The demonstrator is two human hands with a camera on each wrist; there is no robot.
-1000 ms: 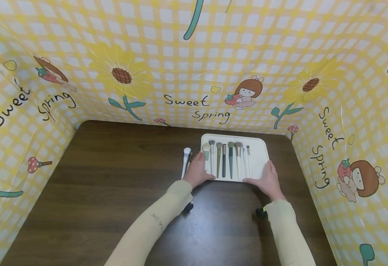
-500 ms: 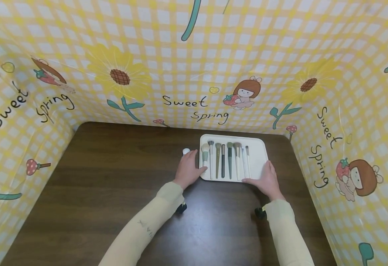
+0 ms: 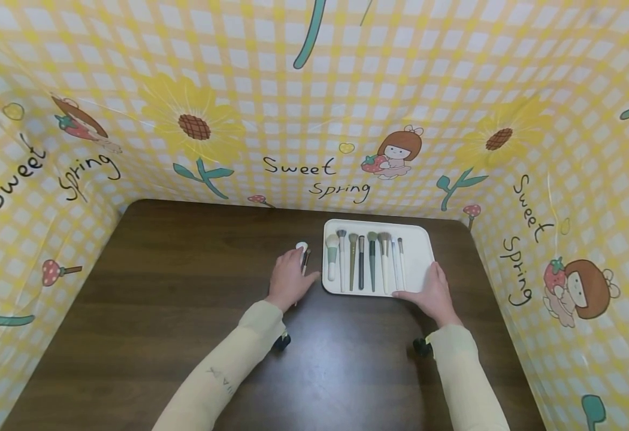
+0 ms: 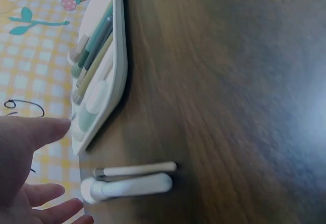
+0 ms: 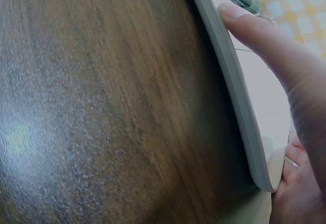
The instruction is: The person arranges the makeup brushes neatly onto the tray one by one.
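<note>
A white tray holds several makeup brushes side by side, among them a mint-and-white brush at its left end and a dark green brush. My right hand holds the tray's front right corner, its thumb over the front rim and its fingers round the right side. Left of the tray, my left hand is spread over two loose brushes, partly covering them in the head view. In the left wrist view a thick white brush and a thin pale brush lie parallel, apart from the fingers.
The dark wooden table extends to the left and front. A yellow checked cloth walls in its back and both sides, close behind the tray.
My left hand has moved left from the tray's left edge to over the two loose brushes. The right hand has stayed at the tray's corner, and the tray looks still.
</note>
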